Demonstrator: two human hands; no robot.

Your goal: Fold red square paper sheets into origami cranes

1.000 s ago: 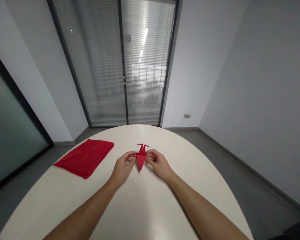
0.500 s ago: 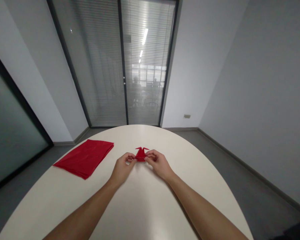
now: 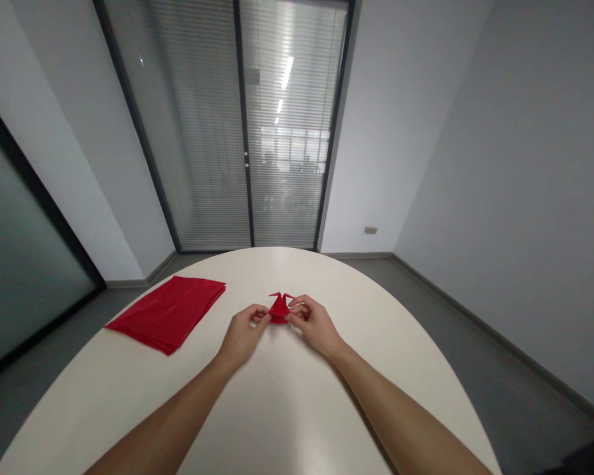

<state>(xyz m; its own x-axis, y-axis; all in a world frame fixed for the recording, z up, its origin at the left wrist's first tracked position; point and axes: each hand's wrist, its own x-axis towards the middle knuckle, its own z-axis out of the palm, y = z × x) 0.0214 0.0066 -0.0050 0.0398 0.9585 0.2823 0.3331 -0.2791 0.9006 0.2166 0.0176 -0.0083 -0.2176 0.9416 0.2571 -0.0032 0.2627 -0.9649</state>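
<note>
Between my hands is a small folded red paper figure (image 3: 278, 310), with two thin points bent outward at its far end. My left hand (image 3: 245, 332) pinches its left edge between thumb and fingers. On the other side, my right hand (image 3: 314, 323) grips the right edge, thumb nearest me and fingers curled. The fingertips cover both side edges of the paper. A stack of red paper sheets (image 3: 171, 313) lies flat to the left of my left hand.
The round, pale table (image 3: 277, 409) carries the paper and my forearms. Beyond its far edge stands a glass partition with blinds (image 3: 202, 132). A grey wall (image 3: 525, 165) rises at the right, and a dark object (image 3: 591, 455) shows in the lower right corner.
The folded paper's near edge has dipped slightly toward me and looks more curved. My hands have shifted only a little, and the red stack has stayed put.
</note>
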